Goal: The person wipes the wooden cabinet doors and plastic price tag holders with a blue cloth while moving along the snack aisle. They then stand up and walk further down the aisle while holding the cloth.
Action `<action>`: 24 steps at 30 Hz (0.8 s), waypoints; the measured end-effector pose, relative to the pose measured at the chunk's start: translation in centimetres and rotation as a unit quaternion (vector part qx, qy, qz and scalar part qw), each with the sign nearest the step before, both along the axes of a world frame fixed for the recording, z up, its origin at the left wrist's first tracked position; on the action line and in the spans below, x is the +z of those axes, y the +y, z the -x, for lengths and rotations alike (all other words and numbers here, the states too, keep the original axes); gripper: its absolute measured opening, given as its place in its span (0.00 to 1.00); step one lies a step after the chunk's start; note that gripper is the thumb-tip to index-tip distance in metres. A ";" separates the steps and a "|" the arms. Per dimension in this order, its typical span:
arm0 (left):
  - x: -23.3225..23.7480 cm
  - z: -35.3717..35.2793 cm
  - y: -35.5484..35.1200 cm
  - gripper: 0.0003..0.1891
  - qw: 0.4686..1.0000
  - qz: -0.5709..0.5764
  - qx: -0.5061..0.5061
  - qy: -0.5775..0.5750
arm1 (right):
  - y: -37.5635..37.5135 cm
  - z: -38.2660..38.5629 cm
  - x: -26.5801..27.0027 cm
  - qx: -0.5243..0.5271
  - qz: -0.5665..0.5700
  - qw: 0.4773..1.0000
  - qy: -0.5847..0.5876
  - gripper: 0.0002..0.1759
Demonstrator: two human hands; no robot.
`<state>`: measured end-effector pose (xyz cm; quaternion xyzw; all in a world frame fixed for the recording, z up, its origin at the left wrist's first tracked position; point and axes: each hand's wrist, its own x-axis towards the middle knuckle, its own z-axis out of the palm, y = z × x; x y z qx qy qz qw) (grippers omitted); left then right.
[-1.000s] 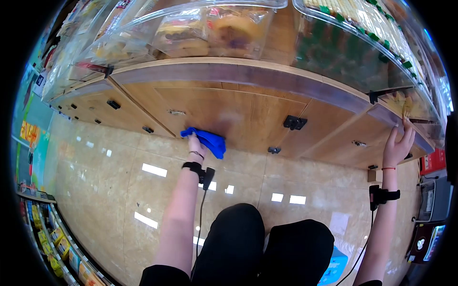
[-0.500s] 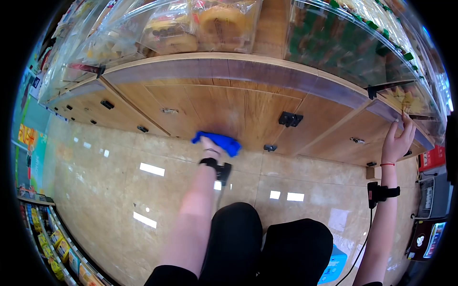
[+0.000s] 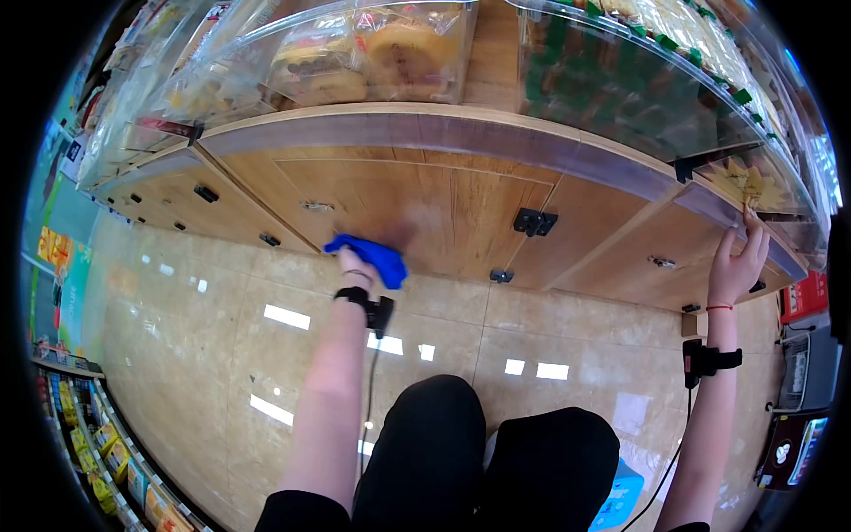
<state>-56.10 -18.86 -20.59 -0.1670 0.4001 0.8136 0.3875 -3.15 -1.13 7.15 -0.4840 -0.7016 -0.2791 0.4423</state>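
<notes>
Glossy tiled floor (image 3: 177, 372), yellow packets (image 3: 116, 458) on lower-left shelves (image 3: 66, 363), wrapped food (image 3: 403, 53), probably bread, in clear bin (image 3: 464, 55)

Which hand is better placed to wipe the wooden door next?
Probably the left hand: it holds the blue cloth near the bottom of the wooden door. The right hand is farther right, without a cloth.

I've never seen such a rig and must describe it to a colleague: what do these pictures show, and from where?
There is no machine here: a person does the work. The view is from one camera worn on the head, looking forward and down. The bare left hand holds a bright blue cloth near the bottom of a brown wooden cabinet front; the bare right hand is at its upper edge. Above stand clear plastic bins with wrapped food inside. Each wrist wears a black strap; its purpose does not show.
</notes>
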 end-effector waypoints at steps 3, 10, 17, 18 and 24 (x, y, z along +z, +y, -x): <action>-2.0 4.7 -1.4 0.30 0.998 0.033 0.038 0.030 | 0.3 0.3 -0.1 0.015 -0.028 0.999 0.011 0.13; -5.5 -10.3 4.3 0.33 0.985 -0.039 -0.161 -0.049 | 0.1 0.7 0.0 0.002 -0.044 0.999 0.013 0.12; -5.7 -17.0 6.0 0.34 0.971 -0.062 -0.194 -0.122 | 0.3 0.2 -0.1 0.014 -0.049 0.999 0.001 0.14; -4.6 -15.4 5.5 0.34 0.971 -0.061 -0.191 -0.127 | 0.3 0.2 -0.1 0.019 -0.052 0.998 -0.002 0.14; -0.9 -1.5 -0.2 0.31 0.999 0.030 -0.022 0.000 | 0.2 0.4 -0.2 0.016 -0.050 0.999 0.011 0.14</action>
